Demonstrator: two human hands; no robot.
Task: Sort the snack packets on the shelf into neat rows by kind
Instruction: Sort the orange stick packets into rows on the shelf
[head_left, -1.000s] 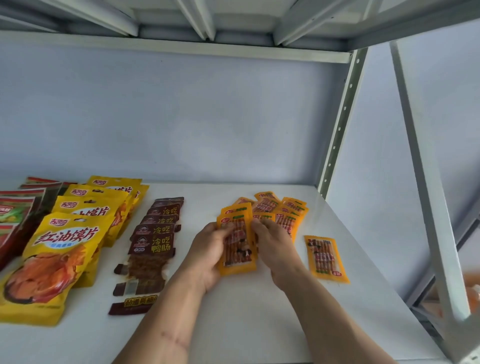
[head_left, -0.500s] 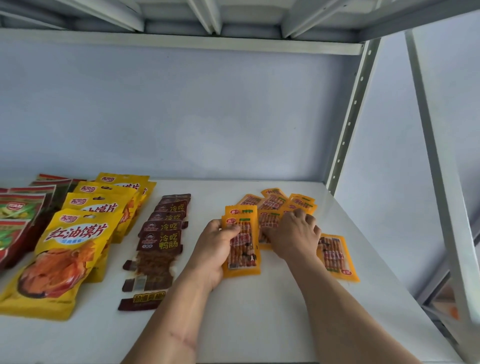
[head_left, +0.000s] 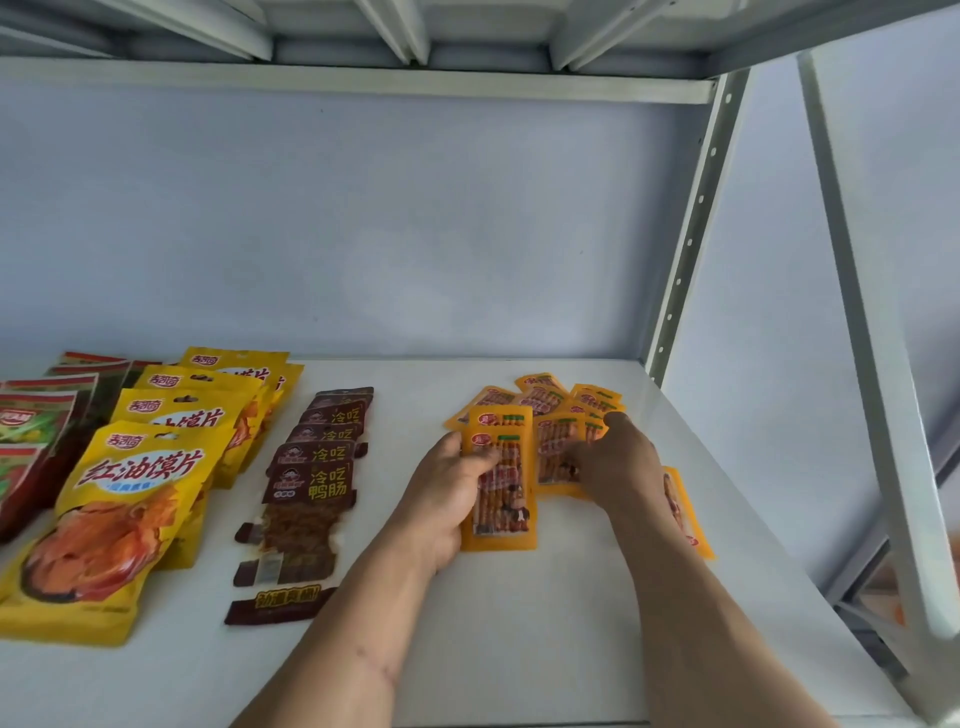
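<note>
Left fingers: the left hand (head_left: 445, 499) gripped the near orange packet (head_left: 501, 506) by its left edge, thumb curled over the front near the top, the other fingers hidden behind it
Held packet: it lay just right of the left palm, long axis running away from the person, a second like packet peeking out behind its top edge
Right fingers: the right hand (head_left: 618, 465) lay palm down, fingers curled onto the next orange packet (head_left: 556, 452); whether they pinched or only pressed it I could not tell
Gap between hands: the two packets touched side by side, both upright the same way
Beyond the right fingertips: a loose fan of orange packets (head_left: 545, 397), tilted at odd angles, overlapping, nearest the right hand
Right of the right wrist: one stray orange packet (head_left: 688, 512), partly hidden by the forearm
Left of the left hand: a brown row (head_left: 317, 470), then a yellow bag row (head_left: 130, 514), already ordered, well apart on the shelf (head_left: 519, 623)
Judgement: the right hand seemed better placed to draw the fan toward the held packet
</note>
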